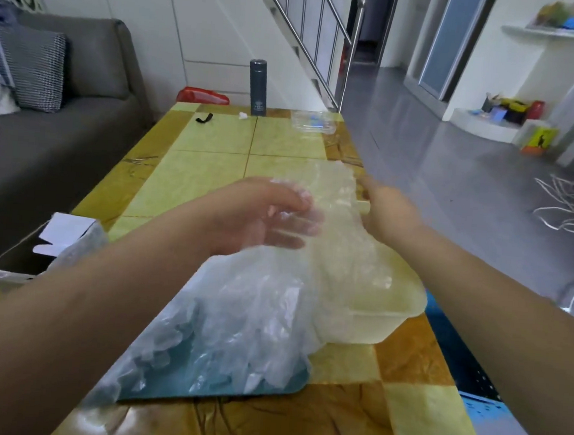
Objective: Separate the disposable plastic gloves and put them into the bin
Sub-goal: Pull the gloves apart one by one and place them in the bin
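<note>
A heap of clear disposable plastic gloves point(236, 319) lies on a teal tray point(265, 392) at the near middle of the tiled table. A translucent bin point(380, 322) stands just right of the heap, partly draped by plastic. Above both, one plastic glove point(335, 200) is stretched between my hands. My left hand point(261, 215) holds its left side, with film over the thumb and fingertips. My right hand point(391, 208) grips its right edge near the table's right side; those fingers are mostly hidden.
A cardboard box point(50, 243) sits off the table's left edge. At the far end stand a dark flask point(258, 88), a clear plastic container point(313, 123) and a small black item point(204, 118). A grey sofa point(44, 136) is on the left, and a blue object point(459, 361) is on the right.
</note>
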A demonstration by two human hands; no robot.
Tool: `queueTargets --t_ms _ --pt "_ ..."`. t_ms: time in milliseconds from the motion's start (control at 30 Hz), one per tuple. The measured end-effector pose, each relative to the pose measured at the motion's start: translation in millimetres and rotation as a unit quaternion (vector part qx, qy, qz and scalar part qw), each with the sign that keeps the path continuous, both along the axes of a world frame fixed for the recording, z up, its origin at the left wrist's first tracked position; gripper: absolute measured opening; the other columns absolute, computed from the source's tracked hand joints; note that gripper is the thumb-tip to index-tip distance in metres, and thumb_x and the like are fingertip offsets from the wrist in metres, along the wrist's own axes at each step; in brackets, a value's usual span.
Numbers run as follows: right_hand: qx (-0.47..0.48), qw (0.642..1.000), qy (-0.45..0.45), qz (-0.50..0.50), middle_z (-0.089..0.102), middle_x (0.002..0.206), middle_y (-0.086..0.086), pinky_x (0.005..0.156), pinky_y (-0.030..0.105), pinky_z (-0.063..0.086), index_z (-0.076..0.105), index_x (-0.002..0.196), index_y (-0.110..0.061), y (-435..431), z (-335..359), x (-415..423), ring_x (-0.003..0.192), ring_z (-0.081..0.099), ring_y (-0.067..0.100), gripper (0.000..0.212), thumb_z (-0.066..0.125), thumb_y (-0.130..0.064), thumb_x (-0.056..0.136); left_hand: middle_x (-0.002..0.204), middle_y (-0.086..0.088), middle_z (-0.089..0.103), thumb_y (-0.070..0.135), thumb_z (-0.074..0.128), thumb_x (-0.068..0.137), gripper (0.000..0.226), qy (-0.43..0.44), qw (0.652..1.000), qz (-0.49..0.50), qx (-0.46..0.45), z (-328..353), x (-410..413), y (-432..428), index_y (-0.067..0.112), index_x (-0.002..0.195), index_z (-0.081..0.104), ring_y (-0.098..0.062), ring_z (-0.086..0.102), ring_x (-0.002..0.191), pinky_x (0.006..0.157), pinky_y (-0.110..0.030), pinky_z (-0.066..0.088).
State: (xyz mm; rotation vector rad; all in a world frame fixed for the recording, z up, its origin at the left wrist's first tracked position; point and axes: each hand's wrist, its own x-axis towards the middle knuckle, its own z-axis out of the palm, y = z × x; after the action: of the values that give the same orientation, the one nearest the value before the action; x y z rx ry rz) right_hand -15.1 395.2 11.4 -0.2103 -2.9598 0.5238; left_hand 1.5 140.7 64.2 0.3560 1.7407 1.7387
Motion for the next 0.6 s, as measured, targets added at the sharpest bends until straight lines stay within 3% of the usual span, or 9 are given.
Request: queueTargets --t_ms 67,167,233,300,367,467,567,600 --pt "-0.023 0.997 0.069 -0.016 0.06 0.135 0.011 0.097 0.044 0.051 0.041 0.152 -0.03 12.8 14.6 10.5 0.122 0.058 0.034 0.075 0.077 -0.022 0.086 0.103 -0.016 0.073 0.002 0.067 0.095 0.01 0.007 0.998 0.045 -0.036 -8.2 -13.9 32.0 0.012 0.096 0.066 -0.026 0.072 0.089 0.088 -0.043 0.061" --pt "-0.046 0.99 0.116 -0.07 0.061 0.136 0.01 0.1 0.042 0.048 0.044 0.152 -0.025 34.3 35.7 30.8 0.123 0.058 0.031 0.062 0.067 -0.019 0.094 0.085 -0.012 0.062 -0.008 0.067 0.093 0.027 -0.027 0.997 0.069 -0.024 -23.8 -28.9 74.9 0.015 0.082 0.057 -0.022 0.067 0.066 0.063 -0.037 0.062" --pt "-0.055 0.99 0.112 -0.061 0.065 0.133 0.009 0.1 0.035 0.046 0.056 0.143 -0.019 35.3 41.7 45.7 0.121 0.061 0.027 0.046 0.06 -0.014 0.098 0.084 -0.015 0.059 -0.012 0.065 0.09 0.037 0.008 0.994 0.091 -0.065 -38.6 -38.9 98.4 0.017 0.071 0.052 -0.024 0.062 0.064 0.06 -0.036 0.055" --pt "-0.075 0.996 0.054 -0.011 0.07 0.125 0.003 0.096 0.028 0.047 0.068 0.128 -0.019 27.7 44.6 61.5 0.113 0.065 0.02 0.031 0.059 -0.014 0.099 0.083 -0.016 0.068 -0.001 0.065 0.087 0.013 0.149 0.957 0.077 -0.238 -50.4 -46.3 117.4 0.008 0.079 0.066 -0.026 0.065 0.068 0.063 -0.036 0.057" --pt "-0.057 0.991 -0.099 0.067 0.067 0.131 -0.002 0.1 0.026 0.047 0.066 0.131 -0.025 15.2 44.4 77.4 0.12 0.062 0.016 0.033 0.061 -0.023 0.099 0.079 -0.012 0.069 0.005 0.07 0.08 0.009 0.23 0.909 0.054 -0.344 -56.9 -47.8 127.9 0.006 0.088 0.071 -0.025 0.065 0.064 0.056 -0.031 0.054" --pt "0.096 0.937 -0.309 0.13 0.04 0.159 -0.005 0.112 0.034 0.039 0.034 0.157 -0.032 -7.8 37.9 84.5 0.143 0.043 0.021 0.061 0.055 -0.039 0.101 0.078 -0.009 0.062 0.012 0.084 0.074 0.023 0.232 0.919 0.068 -0.312 -54.9 -44.7 130.4 0.007 0.092 0.07 -0.026 0.062 0.069 0.057 -0.033 0.049" --pt "0.107 0.93 -0.321 0.144 0.029 0.166 -0.003 0.11 0.037 0.041 0.013 0.162 -0.04 -32.4 20.3 69.2 0.142 0.042 0.027 0.069 0.049 -0.041 0.102 0.087 -0.003 0.057 0.016 0.08 0.084 0.022 0.244 0.937 0.11 -0.223 -42.0 -41.0 115.7 0.021 0.08 0.058 -0.019 0.057 0.077 0.069 -0.03 0.047" --pt "0.108 0.93 -0.32 0.142 0.028 0.166 -0.002 0.108 0.037 0.042 0.008 0.161 -0.042 -40.9 14.8 62.2 0.139 0.044 0.029 0.071 0.047 -0.044 0.103 0.091 0.0 0.057 0.017 0.077 0.087 0.019 0.245 0.939 0.13 -0.201 -36.4 -38.7 105.7 0.022 0.084 0.059 -0.016 0.056 0.078 0.071 -0.028 0.047"
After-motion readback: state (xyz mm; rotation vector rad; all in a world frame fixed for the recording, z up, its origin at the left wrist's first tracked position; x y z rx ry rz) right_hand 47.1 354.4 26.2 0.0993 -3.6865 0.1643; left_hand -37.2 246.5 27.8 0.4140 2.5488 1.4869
